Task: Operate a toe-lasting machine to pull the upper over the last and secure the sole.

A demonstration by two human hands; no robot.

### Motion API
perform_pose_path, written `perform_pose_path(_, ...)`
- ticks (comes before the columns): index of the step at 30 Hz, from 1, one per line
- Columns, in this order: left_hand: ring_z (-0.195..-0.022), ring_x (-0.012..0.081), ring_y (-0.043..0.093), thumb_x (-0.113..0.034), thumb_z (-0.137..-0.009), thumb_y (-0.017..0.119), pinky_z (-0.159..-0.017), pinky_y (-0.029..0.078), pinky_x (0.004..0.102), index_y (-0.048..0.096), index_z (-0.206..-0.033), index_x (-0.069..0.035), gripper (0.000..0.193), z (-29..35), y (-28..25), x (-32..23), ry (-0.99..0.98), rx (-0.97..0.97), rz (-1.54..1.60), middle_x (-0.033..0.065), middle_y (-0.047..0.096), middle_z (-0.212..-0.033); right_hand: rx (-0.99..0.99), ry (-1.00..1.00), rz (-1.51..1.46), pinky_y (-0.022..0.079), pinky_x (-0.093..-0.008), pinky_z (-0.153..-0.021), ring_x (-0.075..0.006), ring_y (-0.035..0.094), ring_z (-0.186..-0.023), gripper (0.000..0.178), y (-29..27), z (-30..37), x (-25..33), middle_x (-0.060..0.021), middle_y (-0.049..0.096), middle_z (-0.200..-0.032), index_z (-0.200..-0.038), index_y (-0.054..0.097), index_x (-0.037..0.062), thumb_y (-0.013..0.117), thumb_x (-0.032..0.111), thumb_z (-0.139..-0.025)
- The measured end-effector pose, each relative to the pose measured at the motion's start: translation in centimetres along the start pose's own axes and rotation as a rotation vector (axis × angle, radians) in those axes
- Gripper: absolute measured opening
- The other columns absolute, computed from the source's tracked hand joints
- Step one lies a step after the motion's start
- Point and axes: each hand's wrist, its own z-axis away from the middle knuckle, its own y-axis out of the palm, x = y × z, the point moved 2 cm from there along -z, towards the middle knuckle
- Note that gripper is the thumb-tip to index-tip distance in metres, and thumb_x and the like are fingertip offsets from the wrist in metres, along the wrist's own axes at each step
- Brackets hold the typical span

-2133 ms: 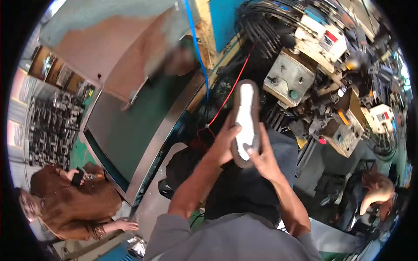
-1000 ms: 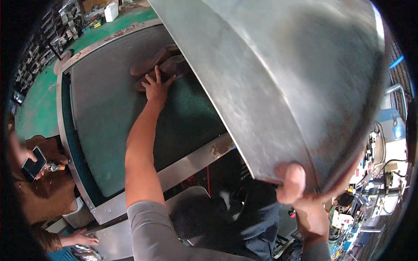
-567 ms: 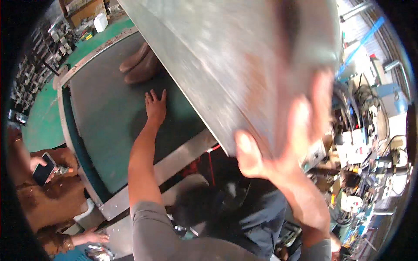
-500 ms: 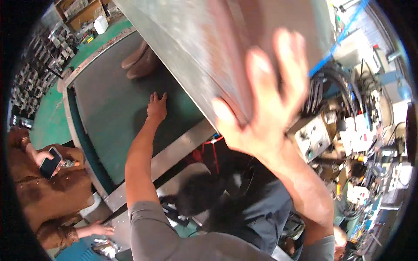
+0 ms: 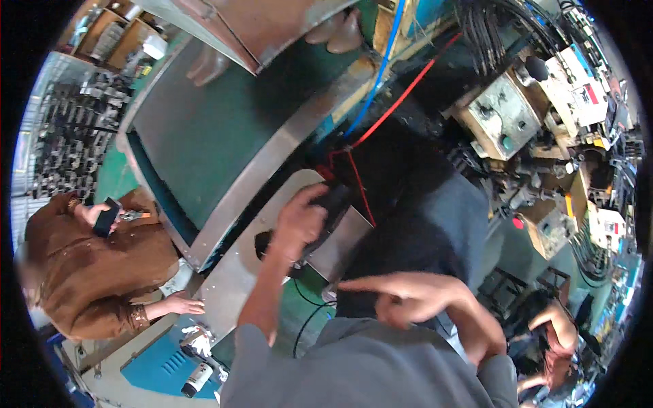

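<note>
My left hand is bent over a dark object, fingers curled onto its near side. The object looks black and somewhat shoe-like, but its exact kind is unclear. It lies above a pale metal ledge beside the conveyor. My right hand is in front of my body, index finger stretched to the left and the other fingers bent, with nothing seen in it. Brown shoes stand on the green conveyor belt, and more brown shoes are partly under the metal hood.
At left, a person in brown holds a phone, the other hand by the ledge. A blue hose and a red hose run beside the conveyor. Control boxes stand at right. Another person is at lower right.
My right hand has left the metal hood and come down to my body. My left hand has moved off the belt onto the dark object. The view has shifted, showing more shoes under the hood.
</note>
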Motion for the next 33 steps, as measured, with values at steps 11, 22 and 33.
perform_pose_path(11, -0.071, 0.0130, 0.064, -0.016, -0.104, 0.062, -0.063, 0.052, 0.0304, 0.060, -0.149, 0.001, 0.047, 1.1, 26.3, 10.3, -0.057, 0.931, -0.353, 0.0061, 0.070, -0.094, -0.172, -0.552, -0.295, 0.038, -0.0284, -0.048, -0.0131, 0.052, -0.051, 0.103, 2.6, 11.0, 0.7, -0.0035, 0.054, -0.061, -0.172, -0.008, -0.0044, 0.049, -0.010, -0.087)
perform_pose_path(22, -0.057, 0.0115, 0.062, -0.015, -0.114, 0.052, -0.047, 0.048, 0.0283, 0.058, -0.149, -0.001, 0.038, 1.7, 25.7, 8.3, -0.018, 0.875, -0.430, 0.0075, 0.070, -0.081, -1.921, -0.996, 1.281, 0.046, -0.0266, -0.063, -0.0102, 0.057, -0.067, 0.056, 10.0, 23.0, 7.4, -0.0020, 0.065, -0.080, -0.147, 0.064, -0.0059, 0.075, 0.006, -0.094)
perform_pose_path(33, -0.066, 0.0139, 0.068, -0.024, -0.117, 0.051, -0.055, 0.054, 0.0307, 0.052, -0.154, -0.005, 0.042, 1.0, 24.3, 8.2, -0.034, 0.935, -0.322, 0.0080, 0.070, -0.085, -2.172, -0.778, 1.523, 0.046, -0.0257, -0.063, -0.0100, 0.056, -0.066, 0.059, 10.6, 26.5, 10.0, -0.0012, 0.063, -0.078, -0.150, 0.058, -0.0074, 0.072, 0.007, -0.095)
